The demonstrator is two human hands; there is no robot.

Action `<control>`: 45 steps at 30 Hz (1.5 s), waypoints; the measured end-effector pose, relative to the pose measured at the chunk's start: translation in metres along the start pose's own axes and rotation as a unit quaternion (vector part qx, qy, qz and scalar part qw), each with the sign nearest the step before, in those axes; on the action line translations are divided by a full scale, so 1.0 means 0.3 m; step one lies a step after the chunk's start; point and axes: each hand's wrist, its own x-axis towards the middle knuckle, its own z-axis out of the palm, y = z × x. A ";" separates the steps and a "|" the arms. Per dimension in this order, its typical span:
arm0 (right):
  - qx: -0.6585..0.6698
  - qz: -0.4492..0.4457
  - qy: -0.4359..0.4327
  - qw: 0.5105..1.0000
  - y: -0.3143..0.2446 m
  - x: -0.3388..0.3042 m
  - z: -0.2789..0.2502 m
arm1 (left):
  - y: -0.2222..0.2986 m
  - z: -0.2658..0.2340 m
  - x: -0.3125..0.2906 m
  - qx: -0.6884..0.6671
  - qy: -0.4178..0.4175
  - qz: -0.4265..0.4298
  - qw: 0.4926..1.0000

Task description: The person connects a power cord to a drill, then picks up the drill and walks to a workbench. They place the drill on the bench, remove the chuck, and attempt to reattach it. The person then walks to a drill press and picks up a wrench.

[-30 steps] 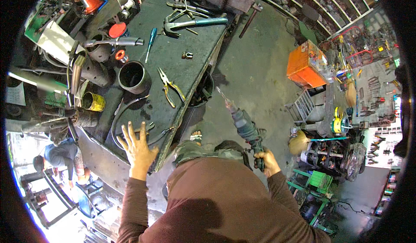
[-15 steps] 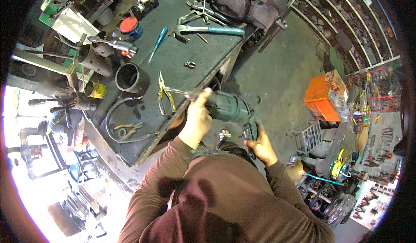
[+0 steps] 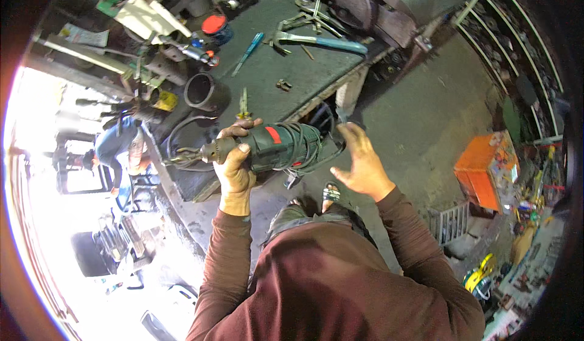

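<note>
A dark green power drill (image 3: 261, 148) with a red mark lies crosswise in front of me, its cord (image 3: 303, 149) wound around the body. My left hand (image 3: 234, 158) grips its front end, just behind the metal chuck (image 3: 211, 152). From the chuck a drill bit (image 3: 184, 156) points left, over the bench's near edge. My right hand (image 3: 365, 164) is beside the drill's rear end, thumb and fingers apart; whether the fingertips touch it I cannot tell. Beyond my left hand, yellow-handled pliers (image 3: 244, 105) are partly hidden on the dark workbench (image 3: 267, 76).
On the bench are a hammer (image 3: 322, 41), a blue screwdriver (image 3: 247, 54), a thick metal ring (image 3: 207, 93), a red-lidded tub (image 3: 216, 29) and a vise (image 3: 389, 6). An orange box (image 3: 483, 167) stands at right. Another person (image 3: 118, 152) bends down at left.
The drill has swung from a slant to nearly level and come leftward, its bit now past the pliers. My right hand has come off its rear grip and opened. My view has shifted.
</note>
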 end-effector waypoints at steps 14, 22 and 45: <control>-0.057 -0.132 -0.040 0.989 -0.286 -0.027 0.022 | 0.156 -0.056 -0.158 0.039 0.138 0.115 0.983; 0.131 -0.094 -0.137 0.977 -0.332 -0.096 -0.004 | 0.210 -0.198 -0.262 -0.055 0.118 0.086 0.988; 0.404 0.192 -0.290 0.846 -0.236 -0.183 0.341 | 0.351 -0.204 -0.424 -0.200 0.166 0.084 0.962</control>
